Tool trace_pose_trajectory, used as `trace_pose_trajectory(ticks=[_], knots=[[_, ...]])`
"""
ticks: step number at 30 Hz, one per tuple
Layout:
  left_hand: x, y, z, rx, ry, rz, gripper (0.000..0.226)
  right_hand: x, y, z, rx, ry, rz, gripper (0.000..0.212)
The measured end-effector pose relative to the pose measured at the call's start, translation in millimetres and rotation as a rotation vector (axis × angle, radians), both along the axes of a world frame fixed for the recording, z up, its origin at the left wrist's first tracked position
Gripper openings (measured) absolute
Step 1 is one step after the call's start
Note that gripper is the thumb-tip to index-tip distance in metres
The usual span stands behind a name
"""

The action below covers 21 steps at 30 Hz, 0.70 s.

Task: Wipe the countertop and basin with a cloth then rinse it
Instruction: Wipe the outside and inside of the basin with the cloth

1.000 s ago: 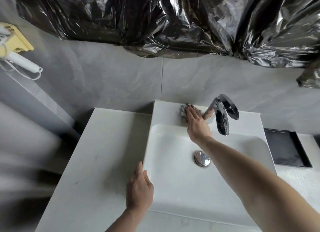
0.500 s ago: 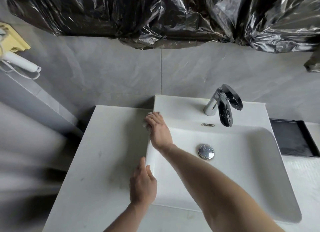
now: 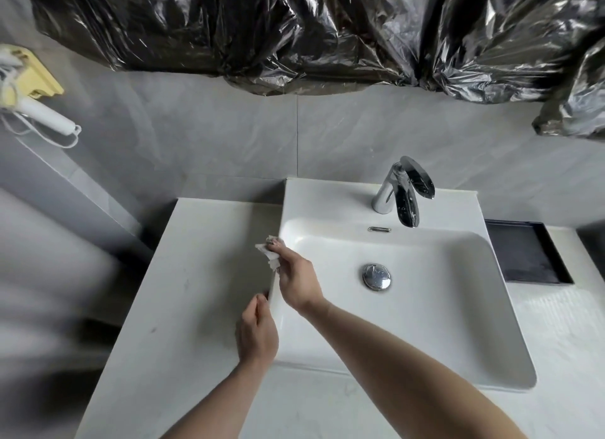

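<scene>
1. The right hand [image 3: 296,279] has slid down the left rim of the basin [image 3: 425,307] since half a second ago, farther from the faucet [image 3: 401,193]; a second ago it was beside the faucet base.
2. Its grip is curled round a crumpled white cloth [image 3: 269,253], pressing it against the basin's left edge (cloth partly hidden by the fingers).
3. The left hand [image 3: 257,334] stays on the surface [image 3: 183,307], touching the basin's left wall nearer the front corner, fingers straight and together.
4. The drain plug [image 3: 376,276] sits mid-basin, and a black tray [image 3: 523,252] lies right of the basin.
</scene>
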State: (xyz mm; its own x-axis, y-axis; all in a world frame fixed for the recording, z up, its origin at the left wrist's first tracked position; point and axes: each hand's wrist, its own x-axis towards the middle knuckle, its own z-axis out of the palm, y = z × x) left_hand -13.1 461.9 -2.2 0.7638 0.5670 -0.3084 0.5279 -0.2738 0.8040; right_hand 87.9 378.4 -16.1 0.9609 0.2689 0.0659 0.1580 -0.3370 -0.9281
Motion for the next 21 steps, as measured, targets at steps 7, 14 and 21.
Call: trace_pose_trajectory(ticks=[7,14,21], knots=[[0,18,8,-0.255,0.065,-0.055,0.036,-59,0,18,0.103,0.261,-0.048,0.051],[-1,45,-28,-0.599,0.119,0.006,0.039,-124,-30,44,-0.226,0.399,0.015,0.024],[-8,33,-1,-0.283,0.118,-0.152,0.032,-151,-104,55,-0.689,0.266,0.132,0.034]])
